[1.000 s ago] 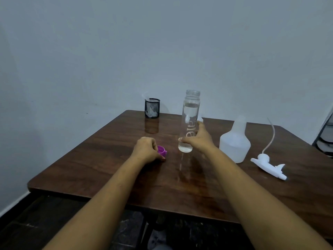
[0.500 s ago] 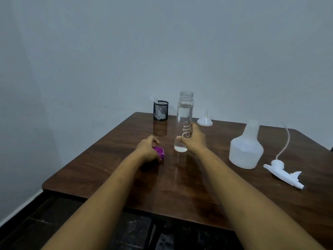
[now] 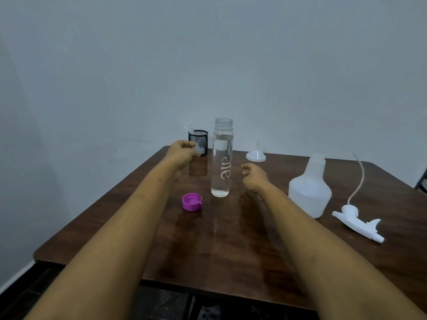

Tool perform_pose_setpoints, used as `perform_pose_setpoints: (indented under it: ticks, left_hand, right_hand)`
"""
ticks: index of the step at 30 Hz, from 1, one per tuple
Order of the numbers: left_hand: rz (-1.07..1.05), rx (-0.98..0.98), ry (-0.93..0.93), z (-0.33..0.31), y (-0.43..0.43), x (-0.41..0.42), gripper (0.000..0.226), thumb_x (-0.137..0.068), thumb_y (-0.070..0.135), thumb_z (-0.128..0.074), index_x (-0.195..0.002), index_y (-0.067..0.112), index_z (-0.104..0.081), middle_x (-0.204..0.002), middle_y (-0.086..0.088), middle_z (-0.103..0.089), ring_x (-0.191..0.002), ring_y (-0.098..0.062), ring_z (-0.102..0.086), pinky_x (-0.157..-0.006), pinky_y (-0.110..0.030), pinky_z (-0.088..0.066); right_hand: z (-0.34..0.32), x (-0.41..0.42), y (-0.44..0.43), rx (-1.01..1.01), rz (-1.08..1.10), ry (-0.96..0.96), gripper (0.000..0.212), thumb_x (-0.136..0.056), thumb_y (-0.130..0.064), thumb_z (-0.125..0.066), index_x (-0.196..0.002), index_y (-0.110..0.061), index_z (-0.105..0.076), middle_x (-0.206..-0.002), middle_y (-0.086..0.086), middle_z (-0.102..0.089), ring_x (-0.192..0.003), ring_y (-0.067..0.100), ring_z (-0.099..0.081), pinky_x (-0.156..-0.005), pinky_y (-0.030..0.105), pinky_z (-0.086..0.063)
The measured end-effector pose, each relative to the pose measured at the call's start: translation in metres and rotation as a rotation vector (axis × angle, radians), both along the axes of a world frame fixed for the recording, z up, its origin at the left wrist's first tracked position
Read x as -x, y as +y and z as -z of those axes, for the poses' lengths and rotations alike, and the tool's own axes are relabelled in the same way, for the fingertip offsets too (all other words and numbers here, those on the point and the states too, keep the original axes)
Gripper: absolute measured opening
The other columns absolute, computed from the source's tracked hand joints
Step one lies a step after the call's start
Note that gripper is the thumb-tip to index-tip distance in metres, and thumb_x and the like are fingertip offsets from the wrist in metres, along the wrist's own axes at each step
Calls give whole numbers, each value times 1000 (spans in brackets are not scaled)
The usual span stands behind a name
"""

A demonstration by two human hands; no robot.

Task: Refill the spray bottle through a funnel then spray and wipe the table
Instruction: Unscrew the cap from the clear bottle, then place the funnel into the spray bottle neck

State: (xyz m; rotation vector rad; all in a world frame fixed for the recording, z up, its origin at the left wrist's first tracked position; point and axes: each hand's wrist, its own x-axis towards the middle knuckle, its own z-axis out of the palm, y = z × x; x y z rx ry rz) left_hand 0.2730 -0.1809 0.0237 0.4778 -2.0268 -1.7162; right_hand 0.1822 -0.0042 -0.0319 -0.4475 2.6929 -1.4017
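From the head camera, the only view, the clear water bottle (image 3: pixel 222 158) stands upright and uncapped at the centre of the frame, nearly full, with its purple cap (image 3: pixel 191 202) lying open side up just to its lower left on the wooden table (image 3: pixel 208 250). The left hand (image 3: pixel 182 152) hovers in front of the black mesh cup (image 3: pixel 198 142), fingers loosely curled and gripping nothing. The right hand (image 3: pixel 254 176), just right of the bottle, is relaxed with fingers half-curled and slightly apart, also empty. The white funnel (image 3: pixel 256 154) sits mouth down at the back of the table, above the right hand. The spray bottle (image 3: pixel 310 190) stands open at centre right, and its trigger head (image 3: pixel 355 224) with dip tube lies apart at the right edge. The step in hand looks like fetching the funnel. To do it well, the right hand should reach past the tall bottle without knocking it, flip the funnel spout down, and seat it firmly in the spray bottle's narrow neck before any pouring.
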Motion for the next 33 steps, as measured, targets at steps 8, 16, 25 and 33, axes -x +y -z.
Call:
perform_pose_setpoints:
  ticks: [8, 16, 25, 33]
  left_hand:
    - [22, 43, -46, 4, -22, 45, 16, -86, -4, -55, -82, 11, -57, -83, -6, -59, -69, -9, -54, -47, -9, -48]
    - [35, 152, -106, 16, -44, 98, 11, -88, 3, -55, -93, 11, -59, -79, 0, -60, -66, -8, -55, -41, -7, -40]
    - [79, 189, -118, 32, -53, 123, 21, -84, -3, -57, -75, 16, -58, -68, 1, -58, -73, -19, -60, -52, -14, -44]
    - [75, 144, -101, 31, -41, 113, 12, -86, -2, -58, -85, 10, -58, -72, -1, -57, -66, -13, -57, -42, -8, -42]
  right_hand:
    - [-11, 75, -11, -52, 236, 71, 44, -90, 6, -46, -132, -6, -52, -148, 14, -37, -129, 31, -45, -98, 26, -40]
    - [-1, 153, -35, -221, 249, 83, 48, -93, -22, -48, -140, -29, -44, -150, 10, -29, -138, 31, -28, -114, 42, -27]
    - [10, 198, -45, -375, 168, -14, 57, -95, -40, -48, -147, -43, -24, -161, 0, -1, -146, 29, -4, -113, 57, -9]
    - [5, 177, -48, -272, 229, 96, 46, -96, -19, -43, -141, -25, -42, -147, 10, -31, -134, 31, -33, -109, 47, -25]
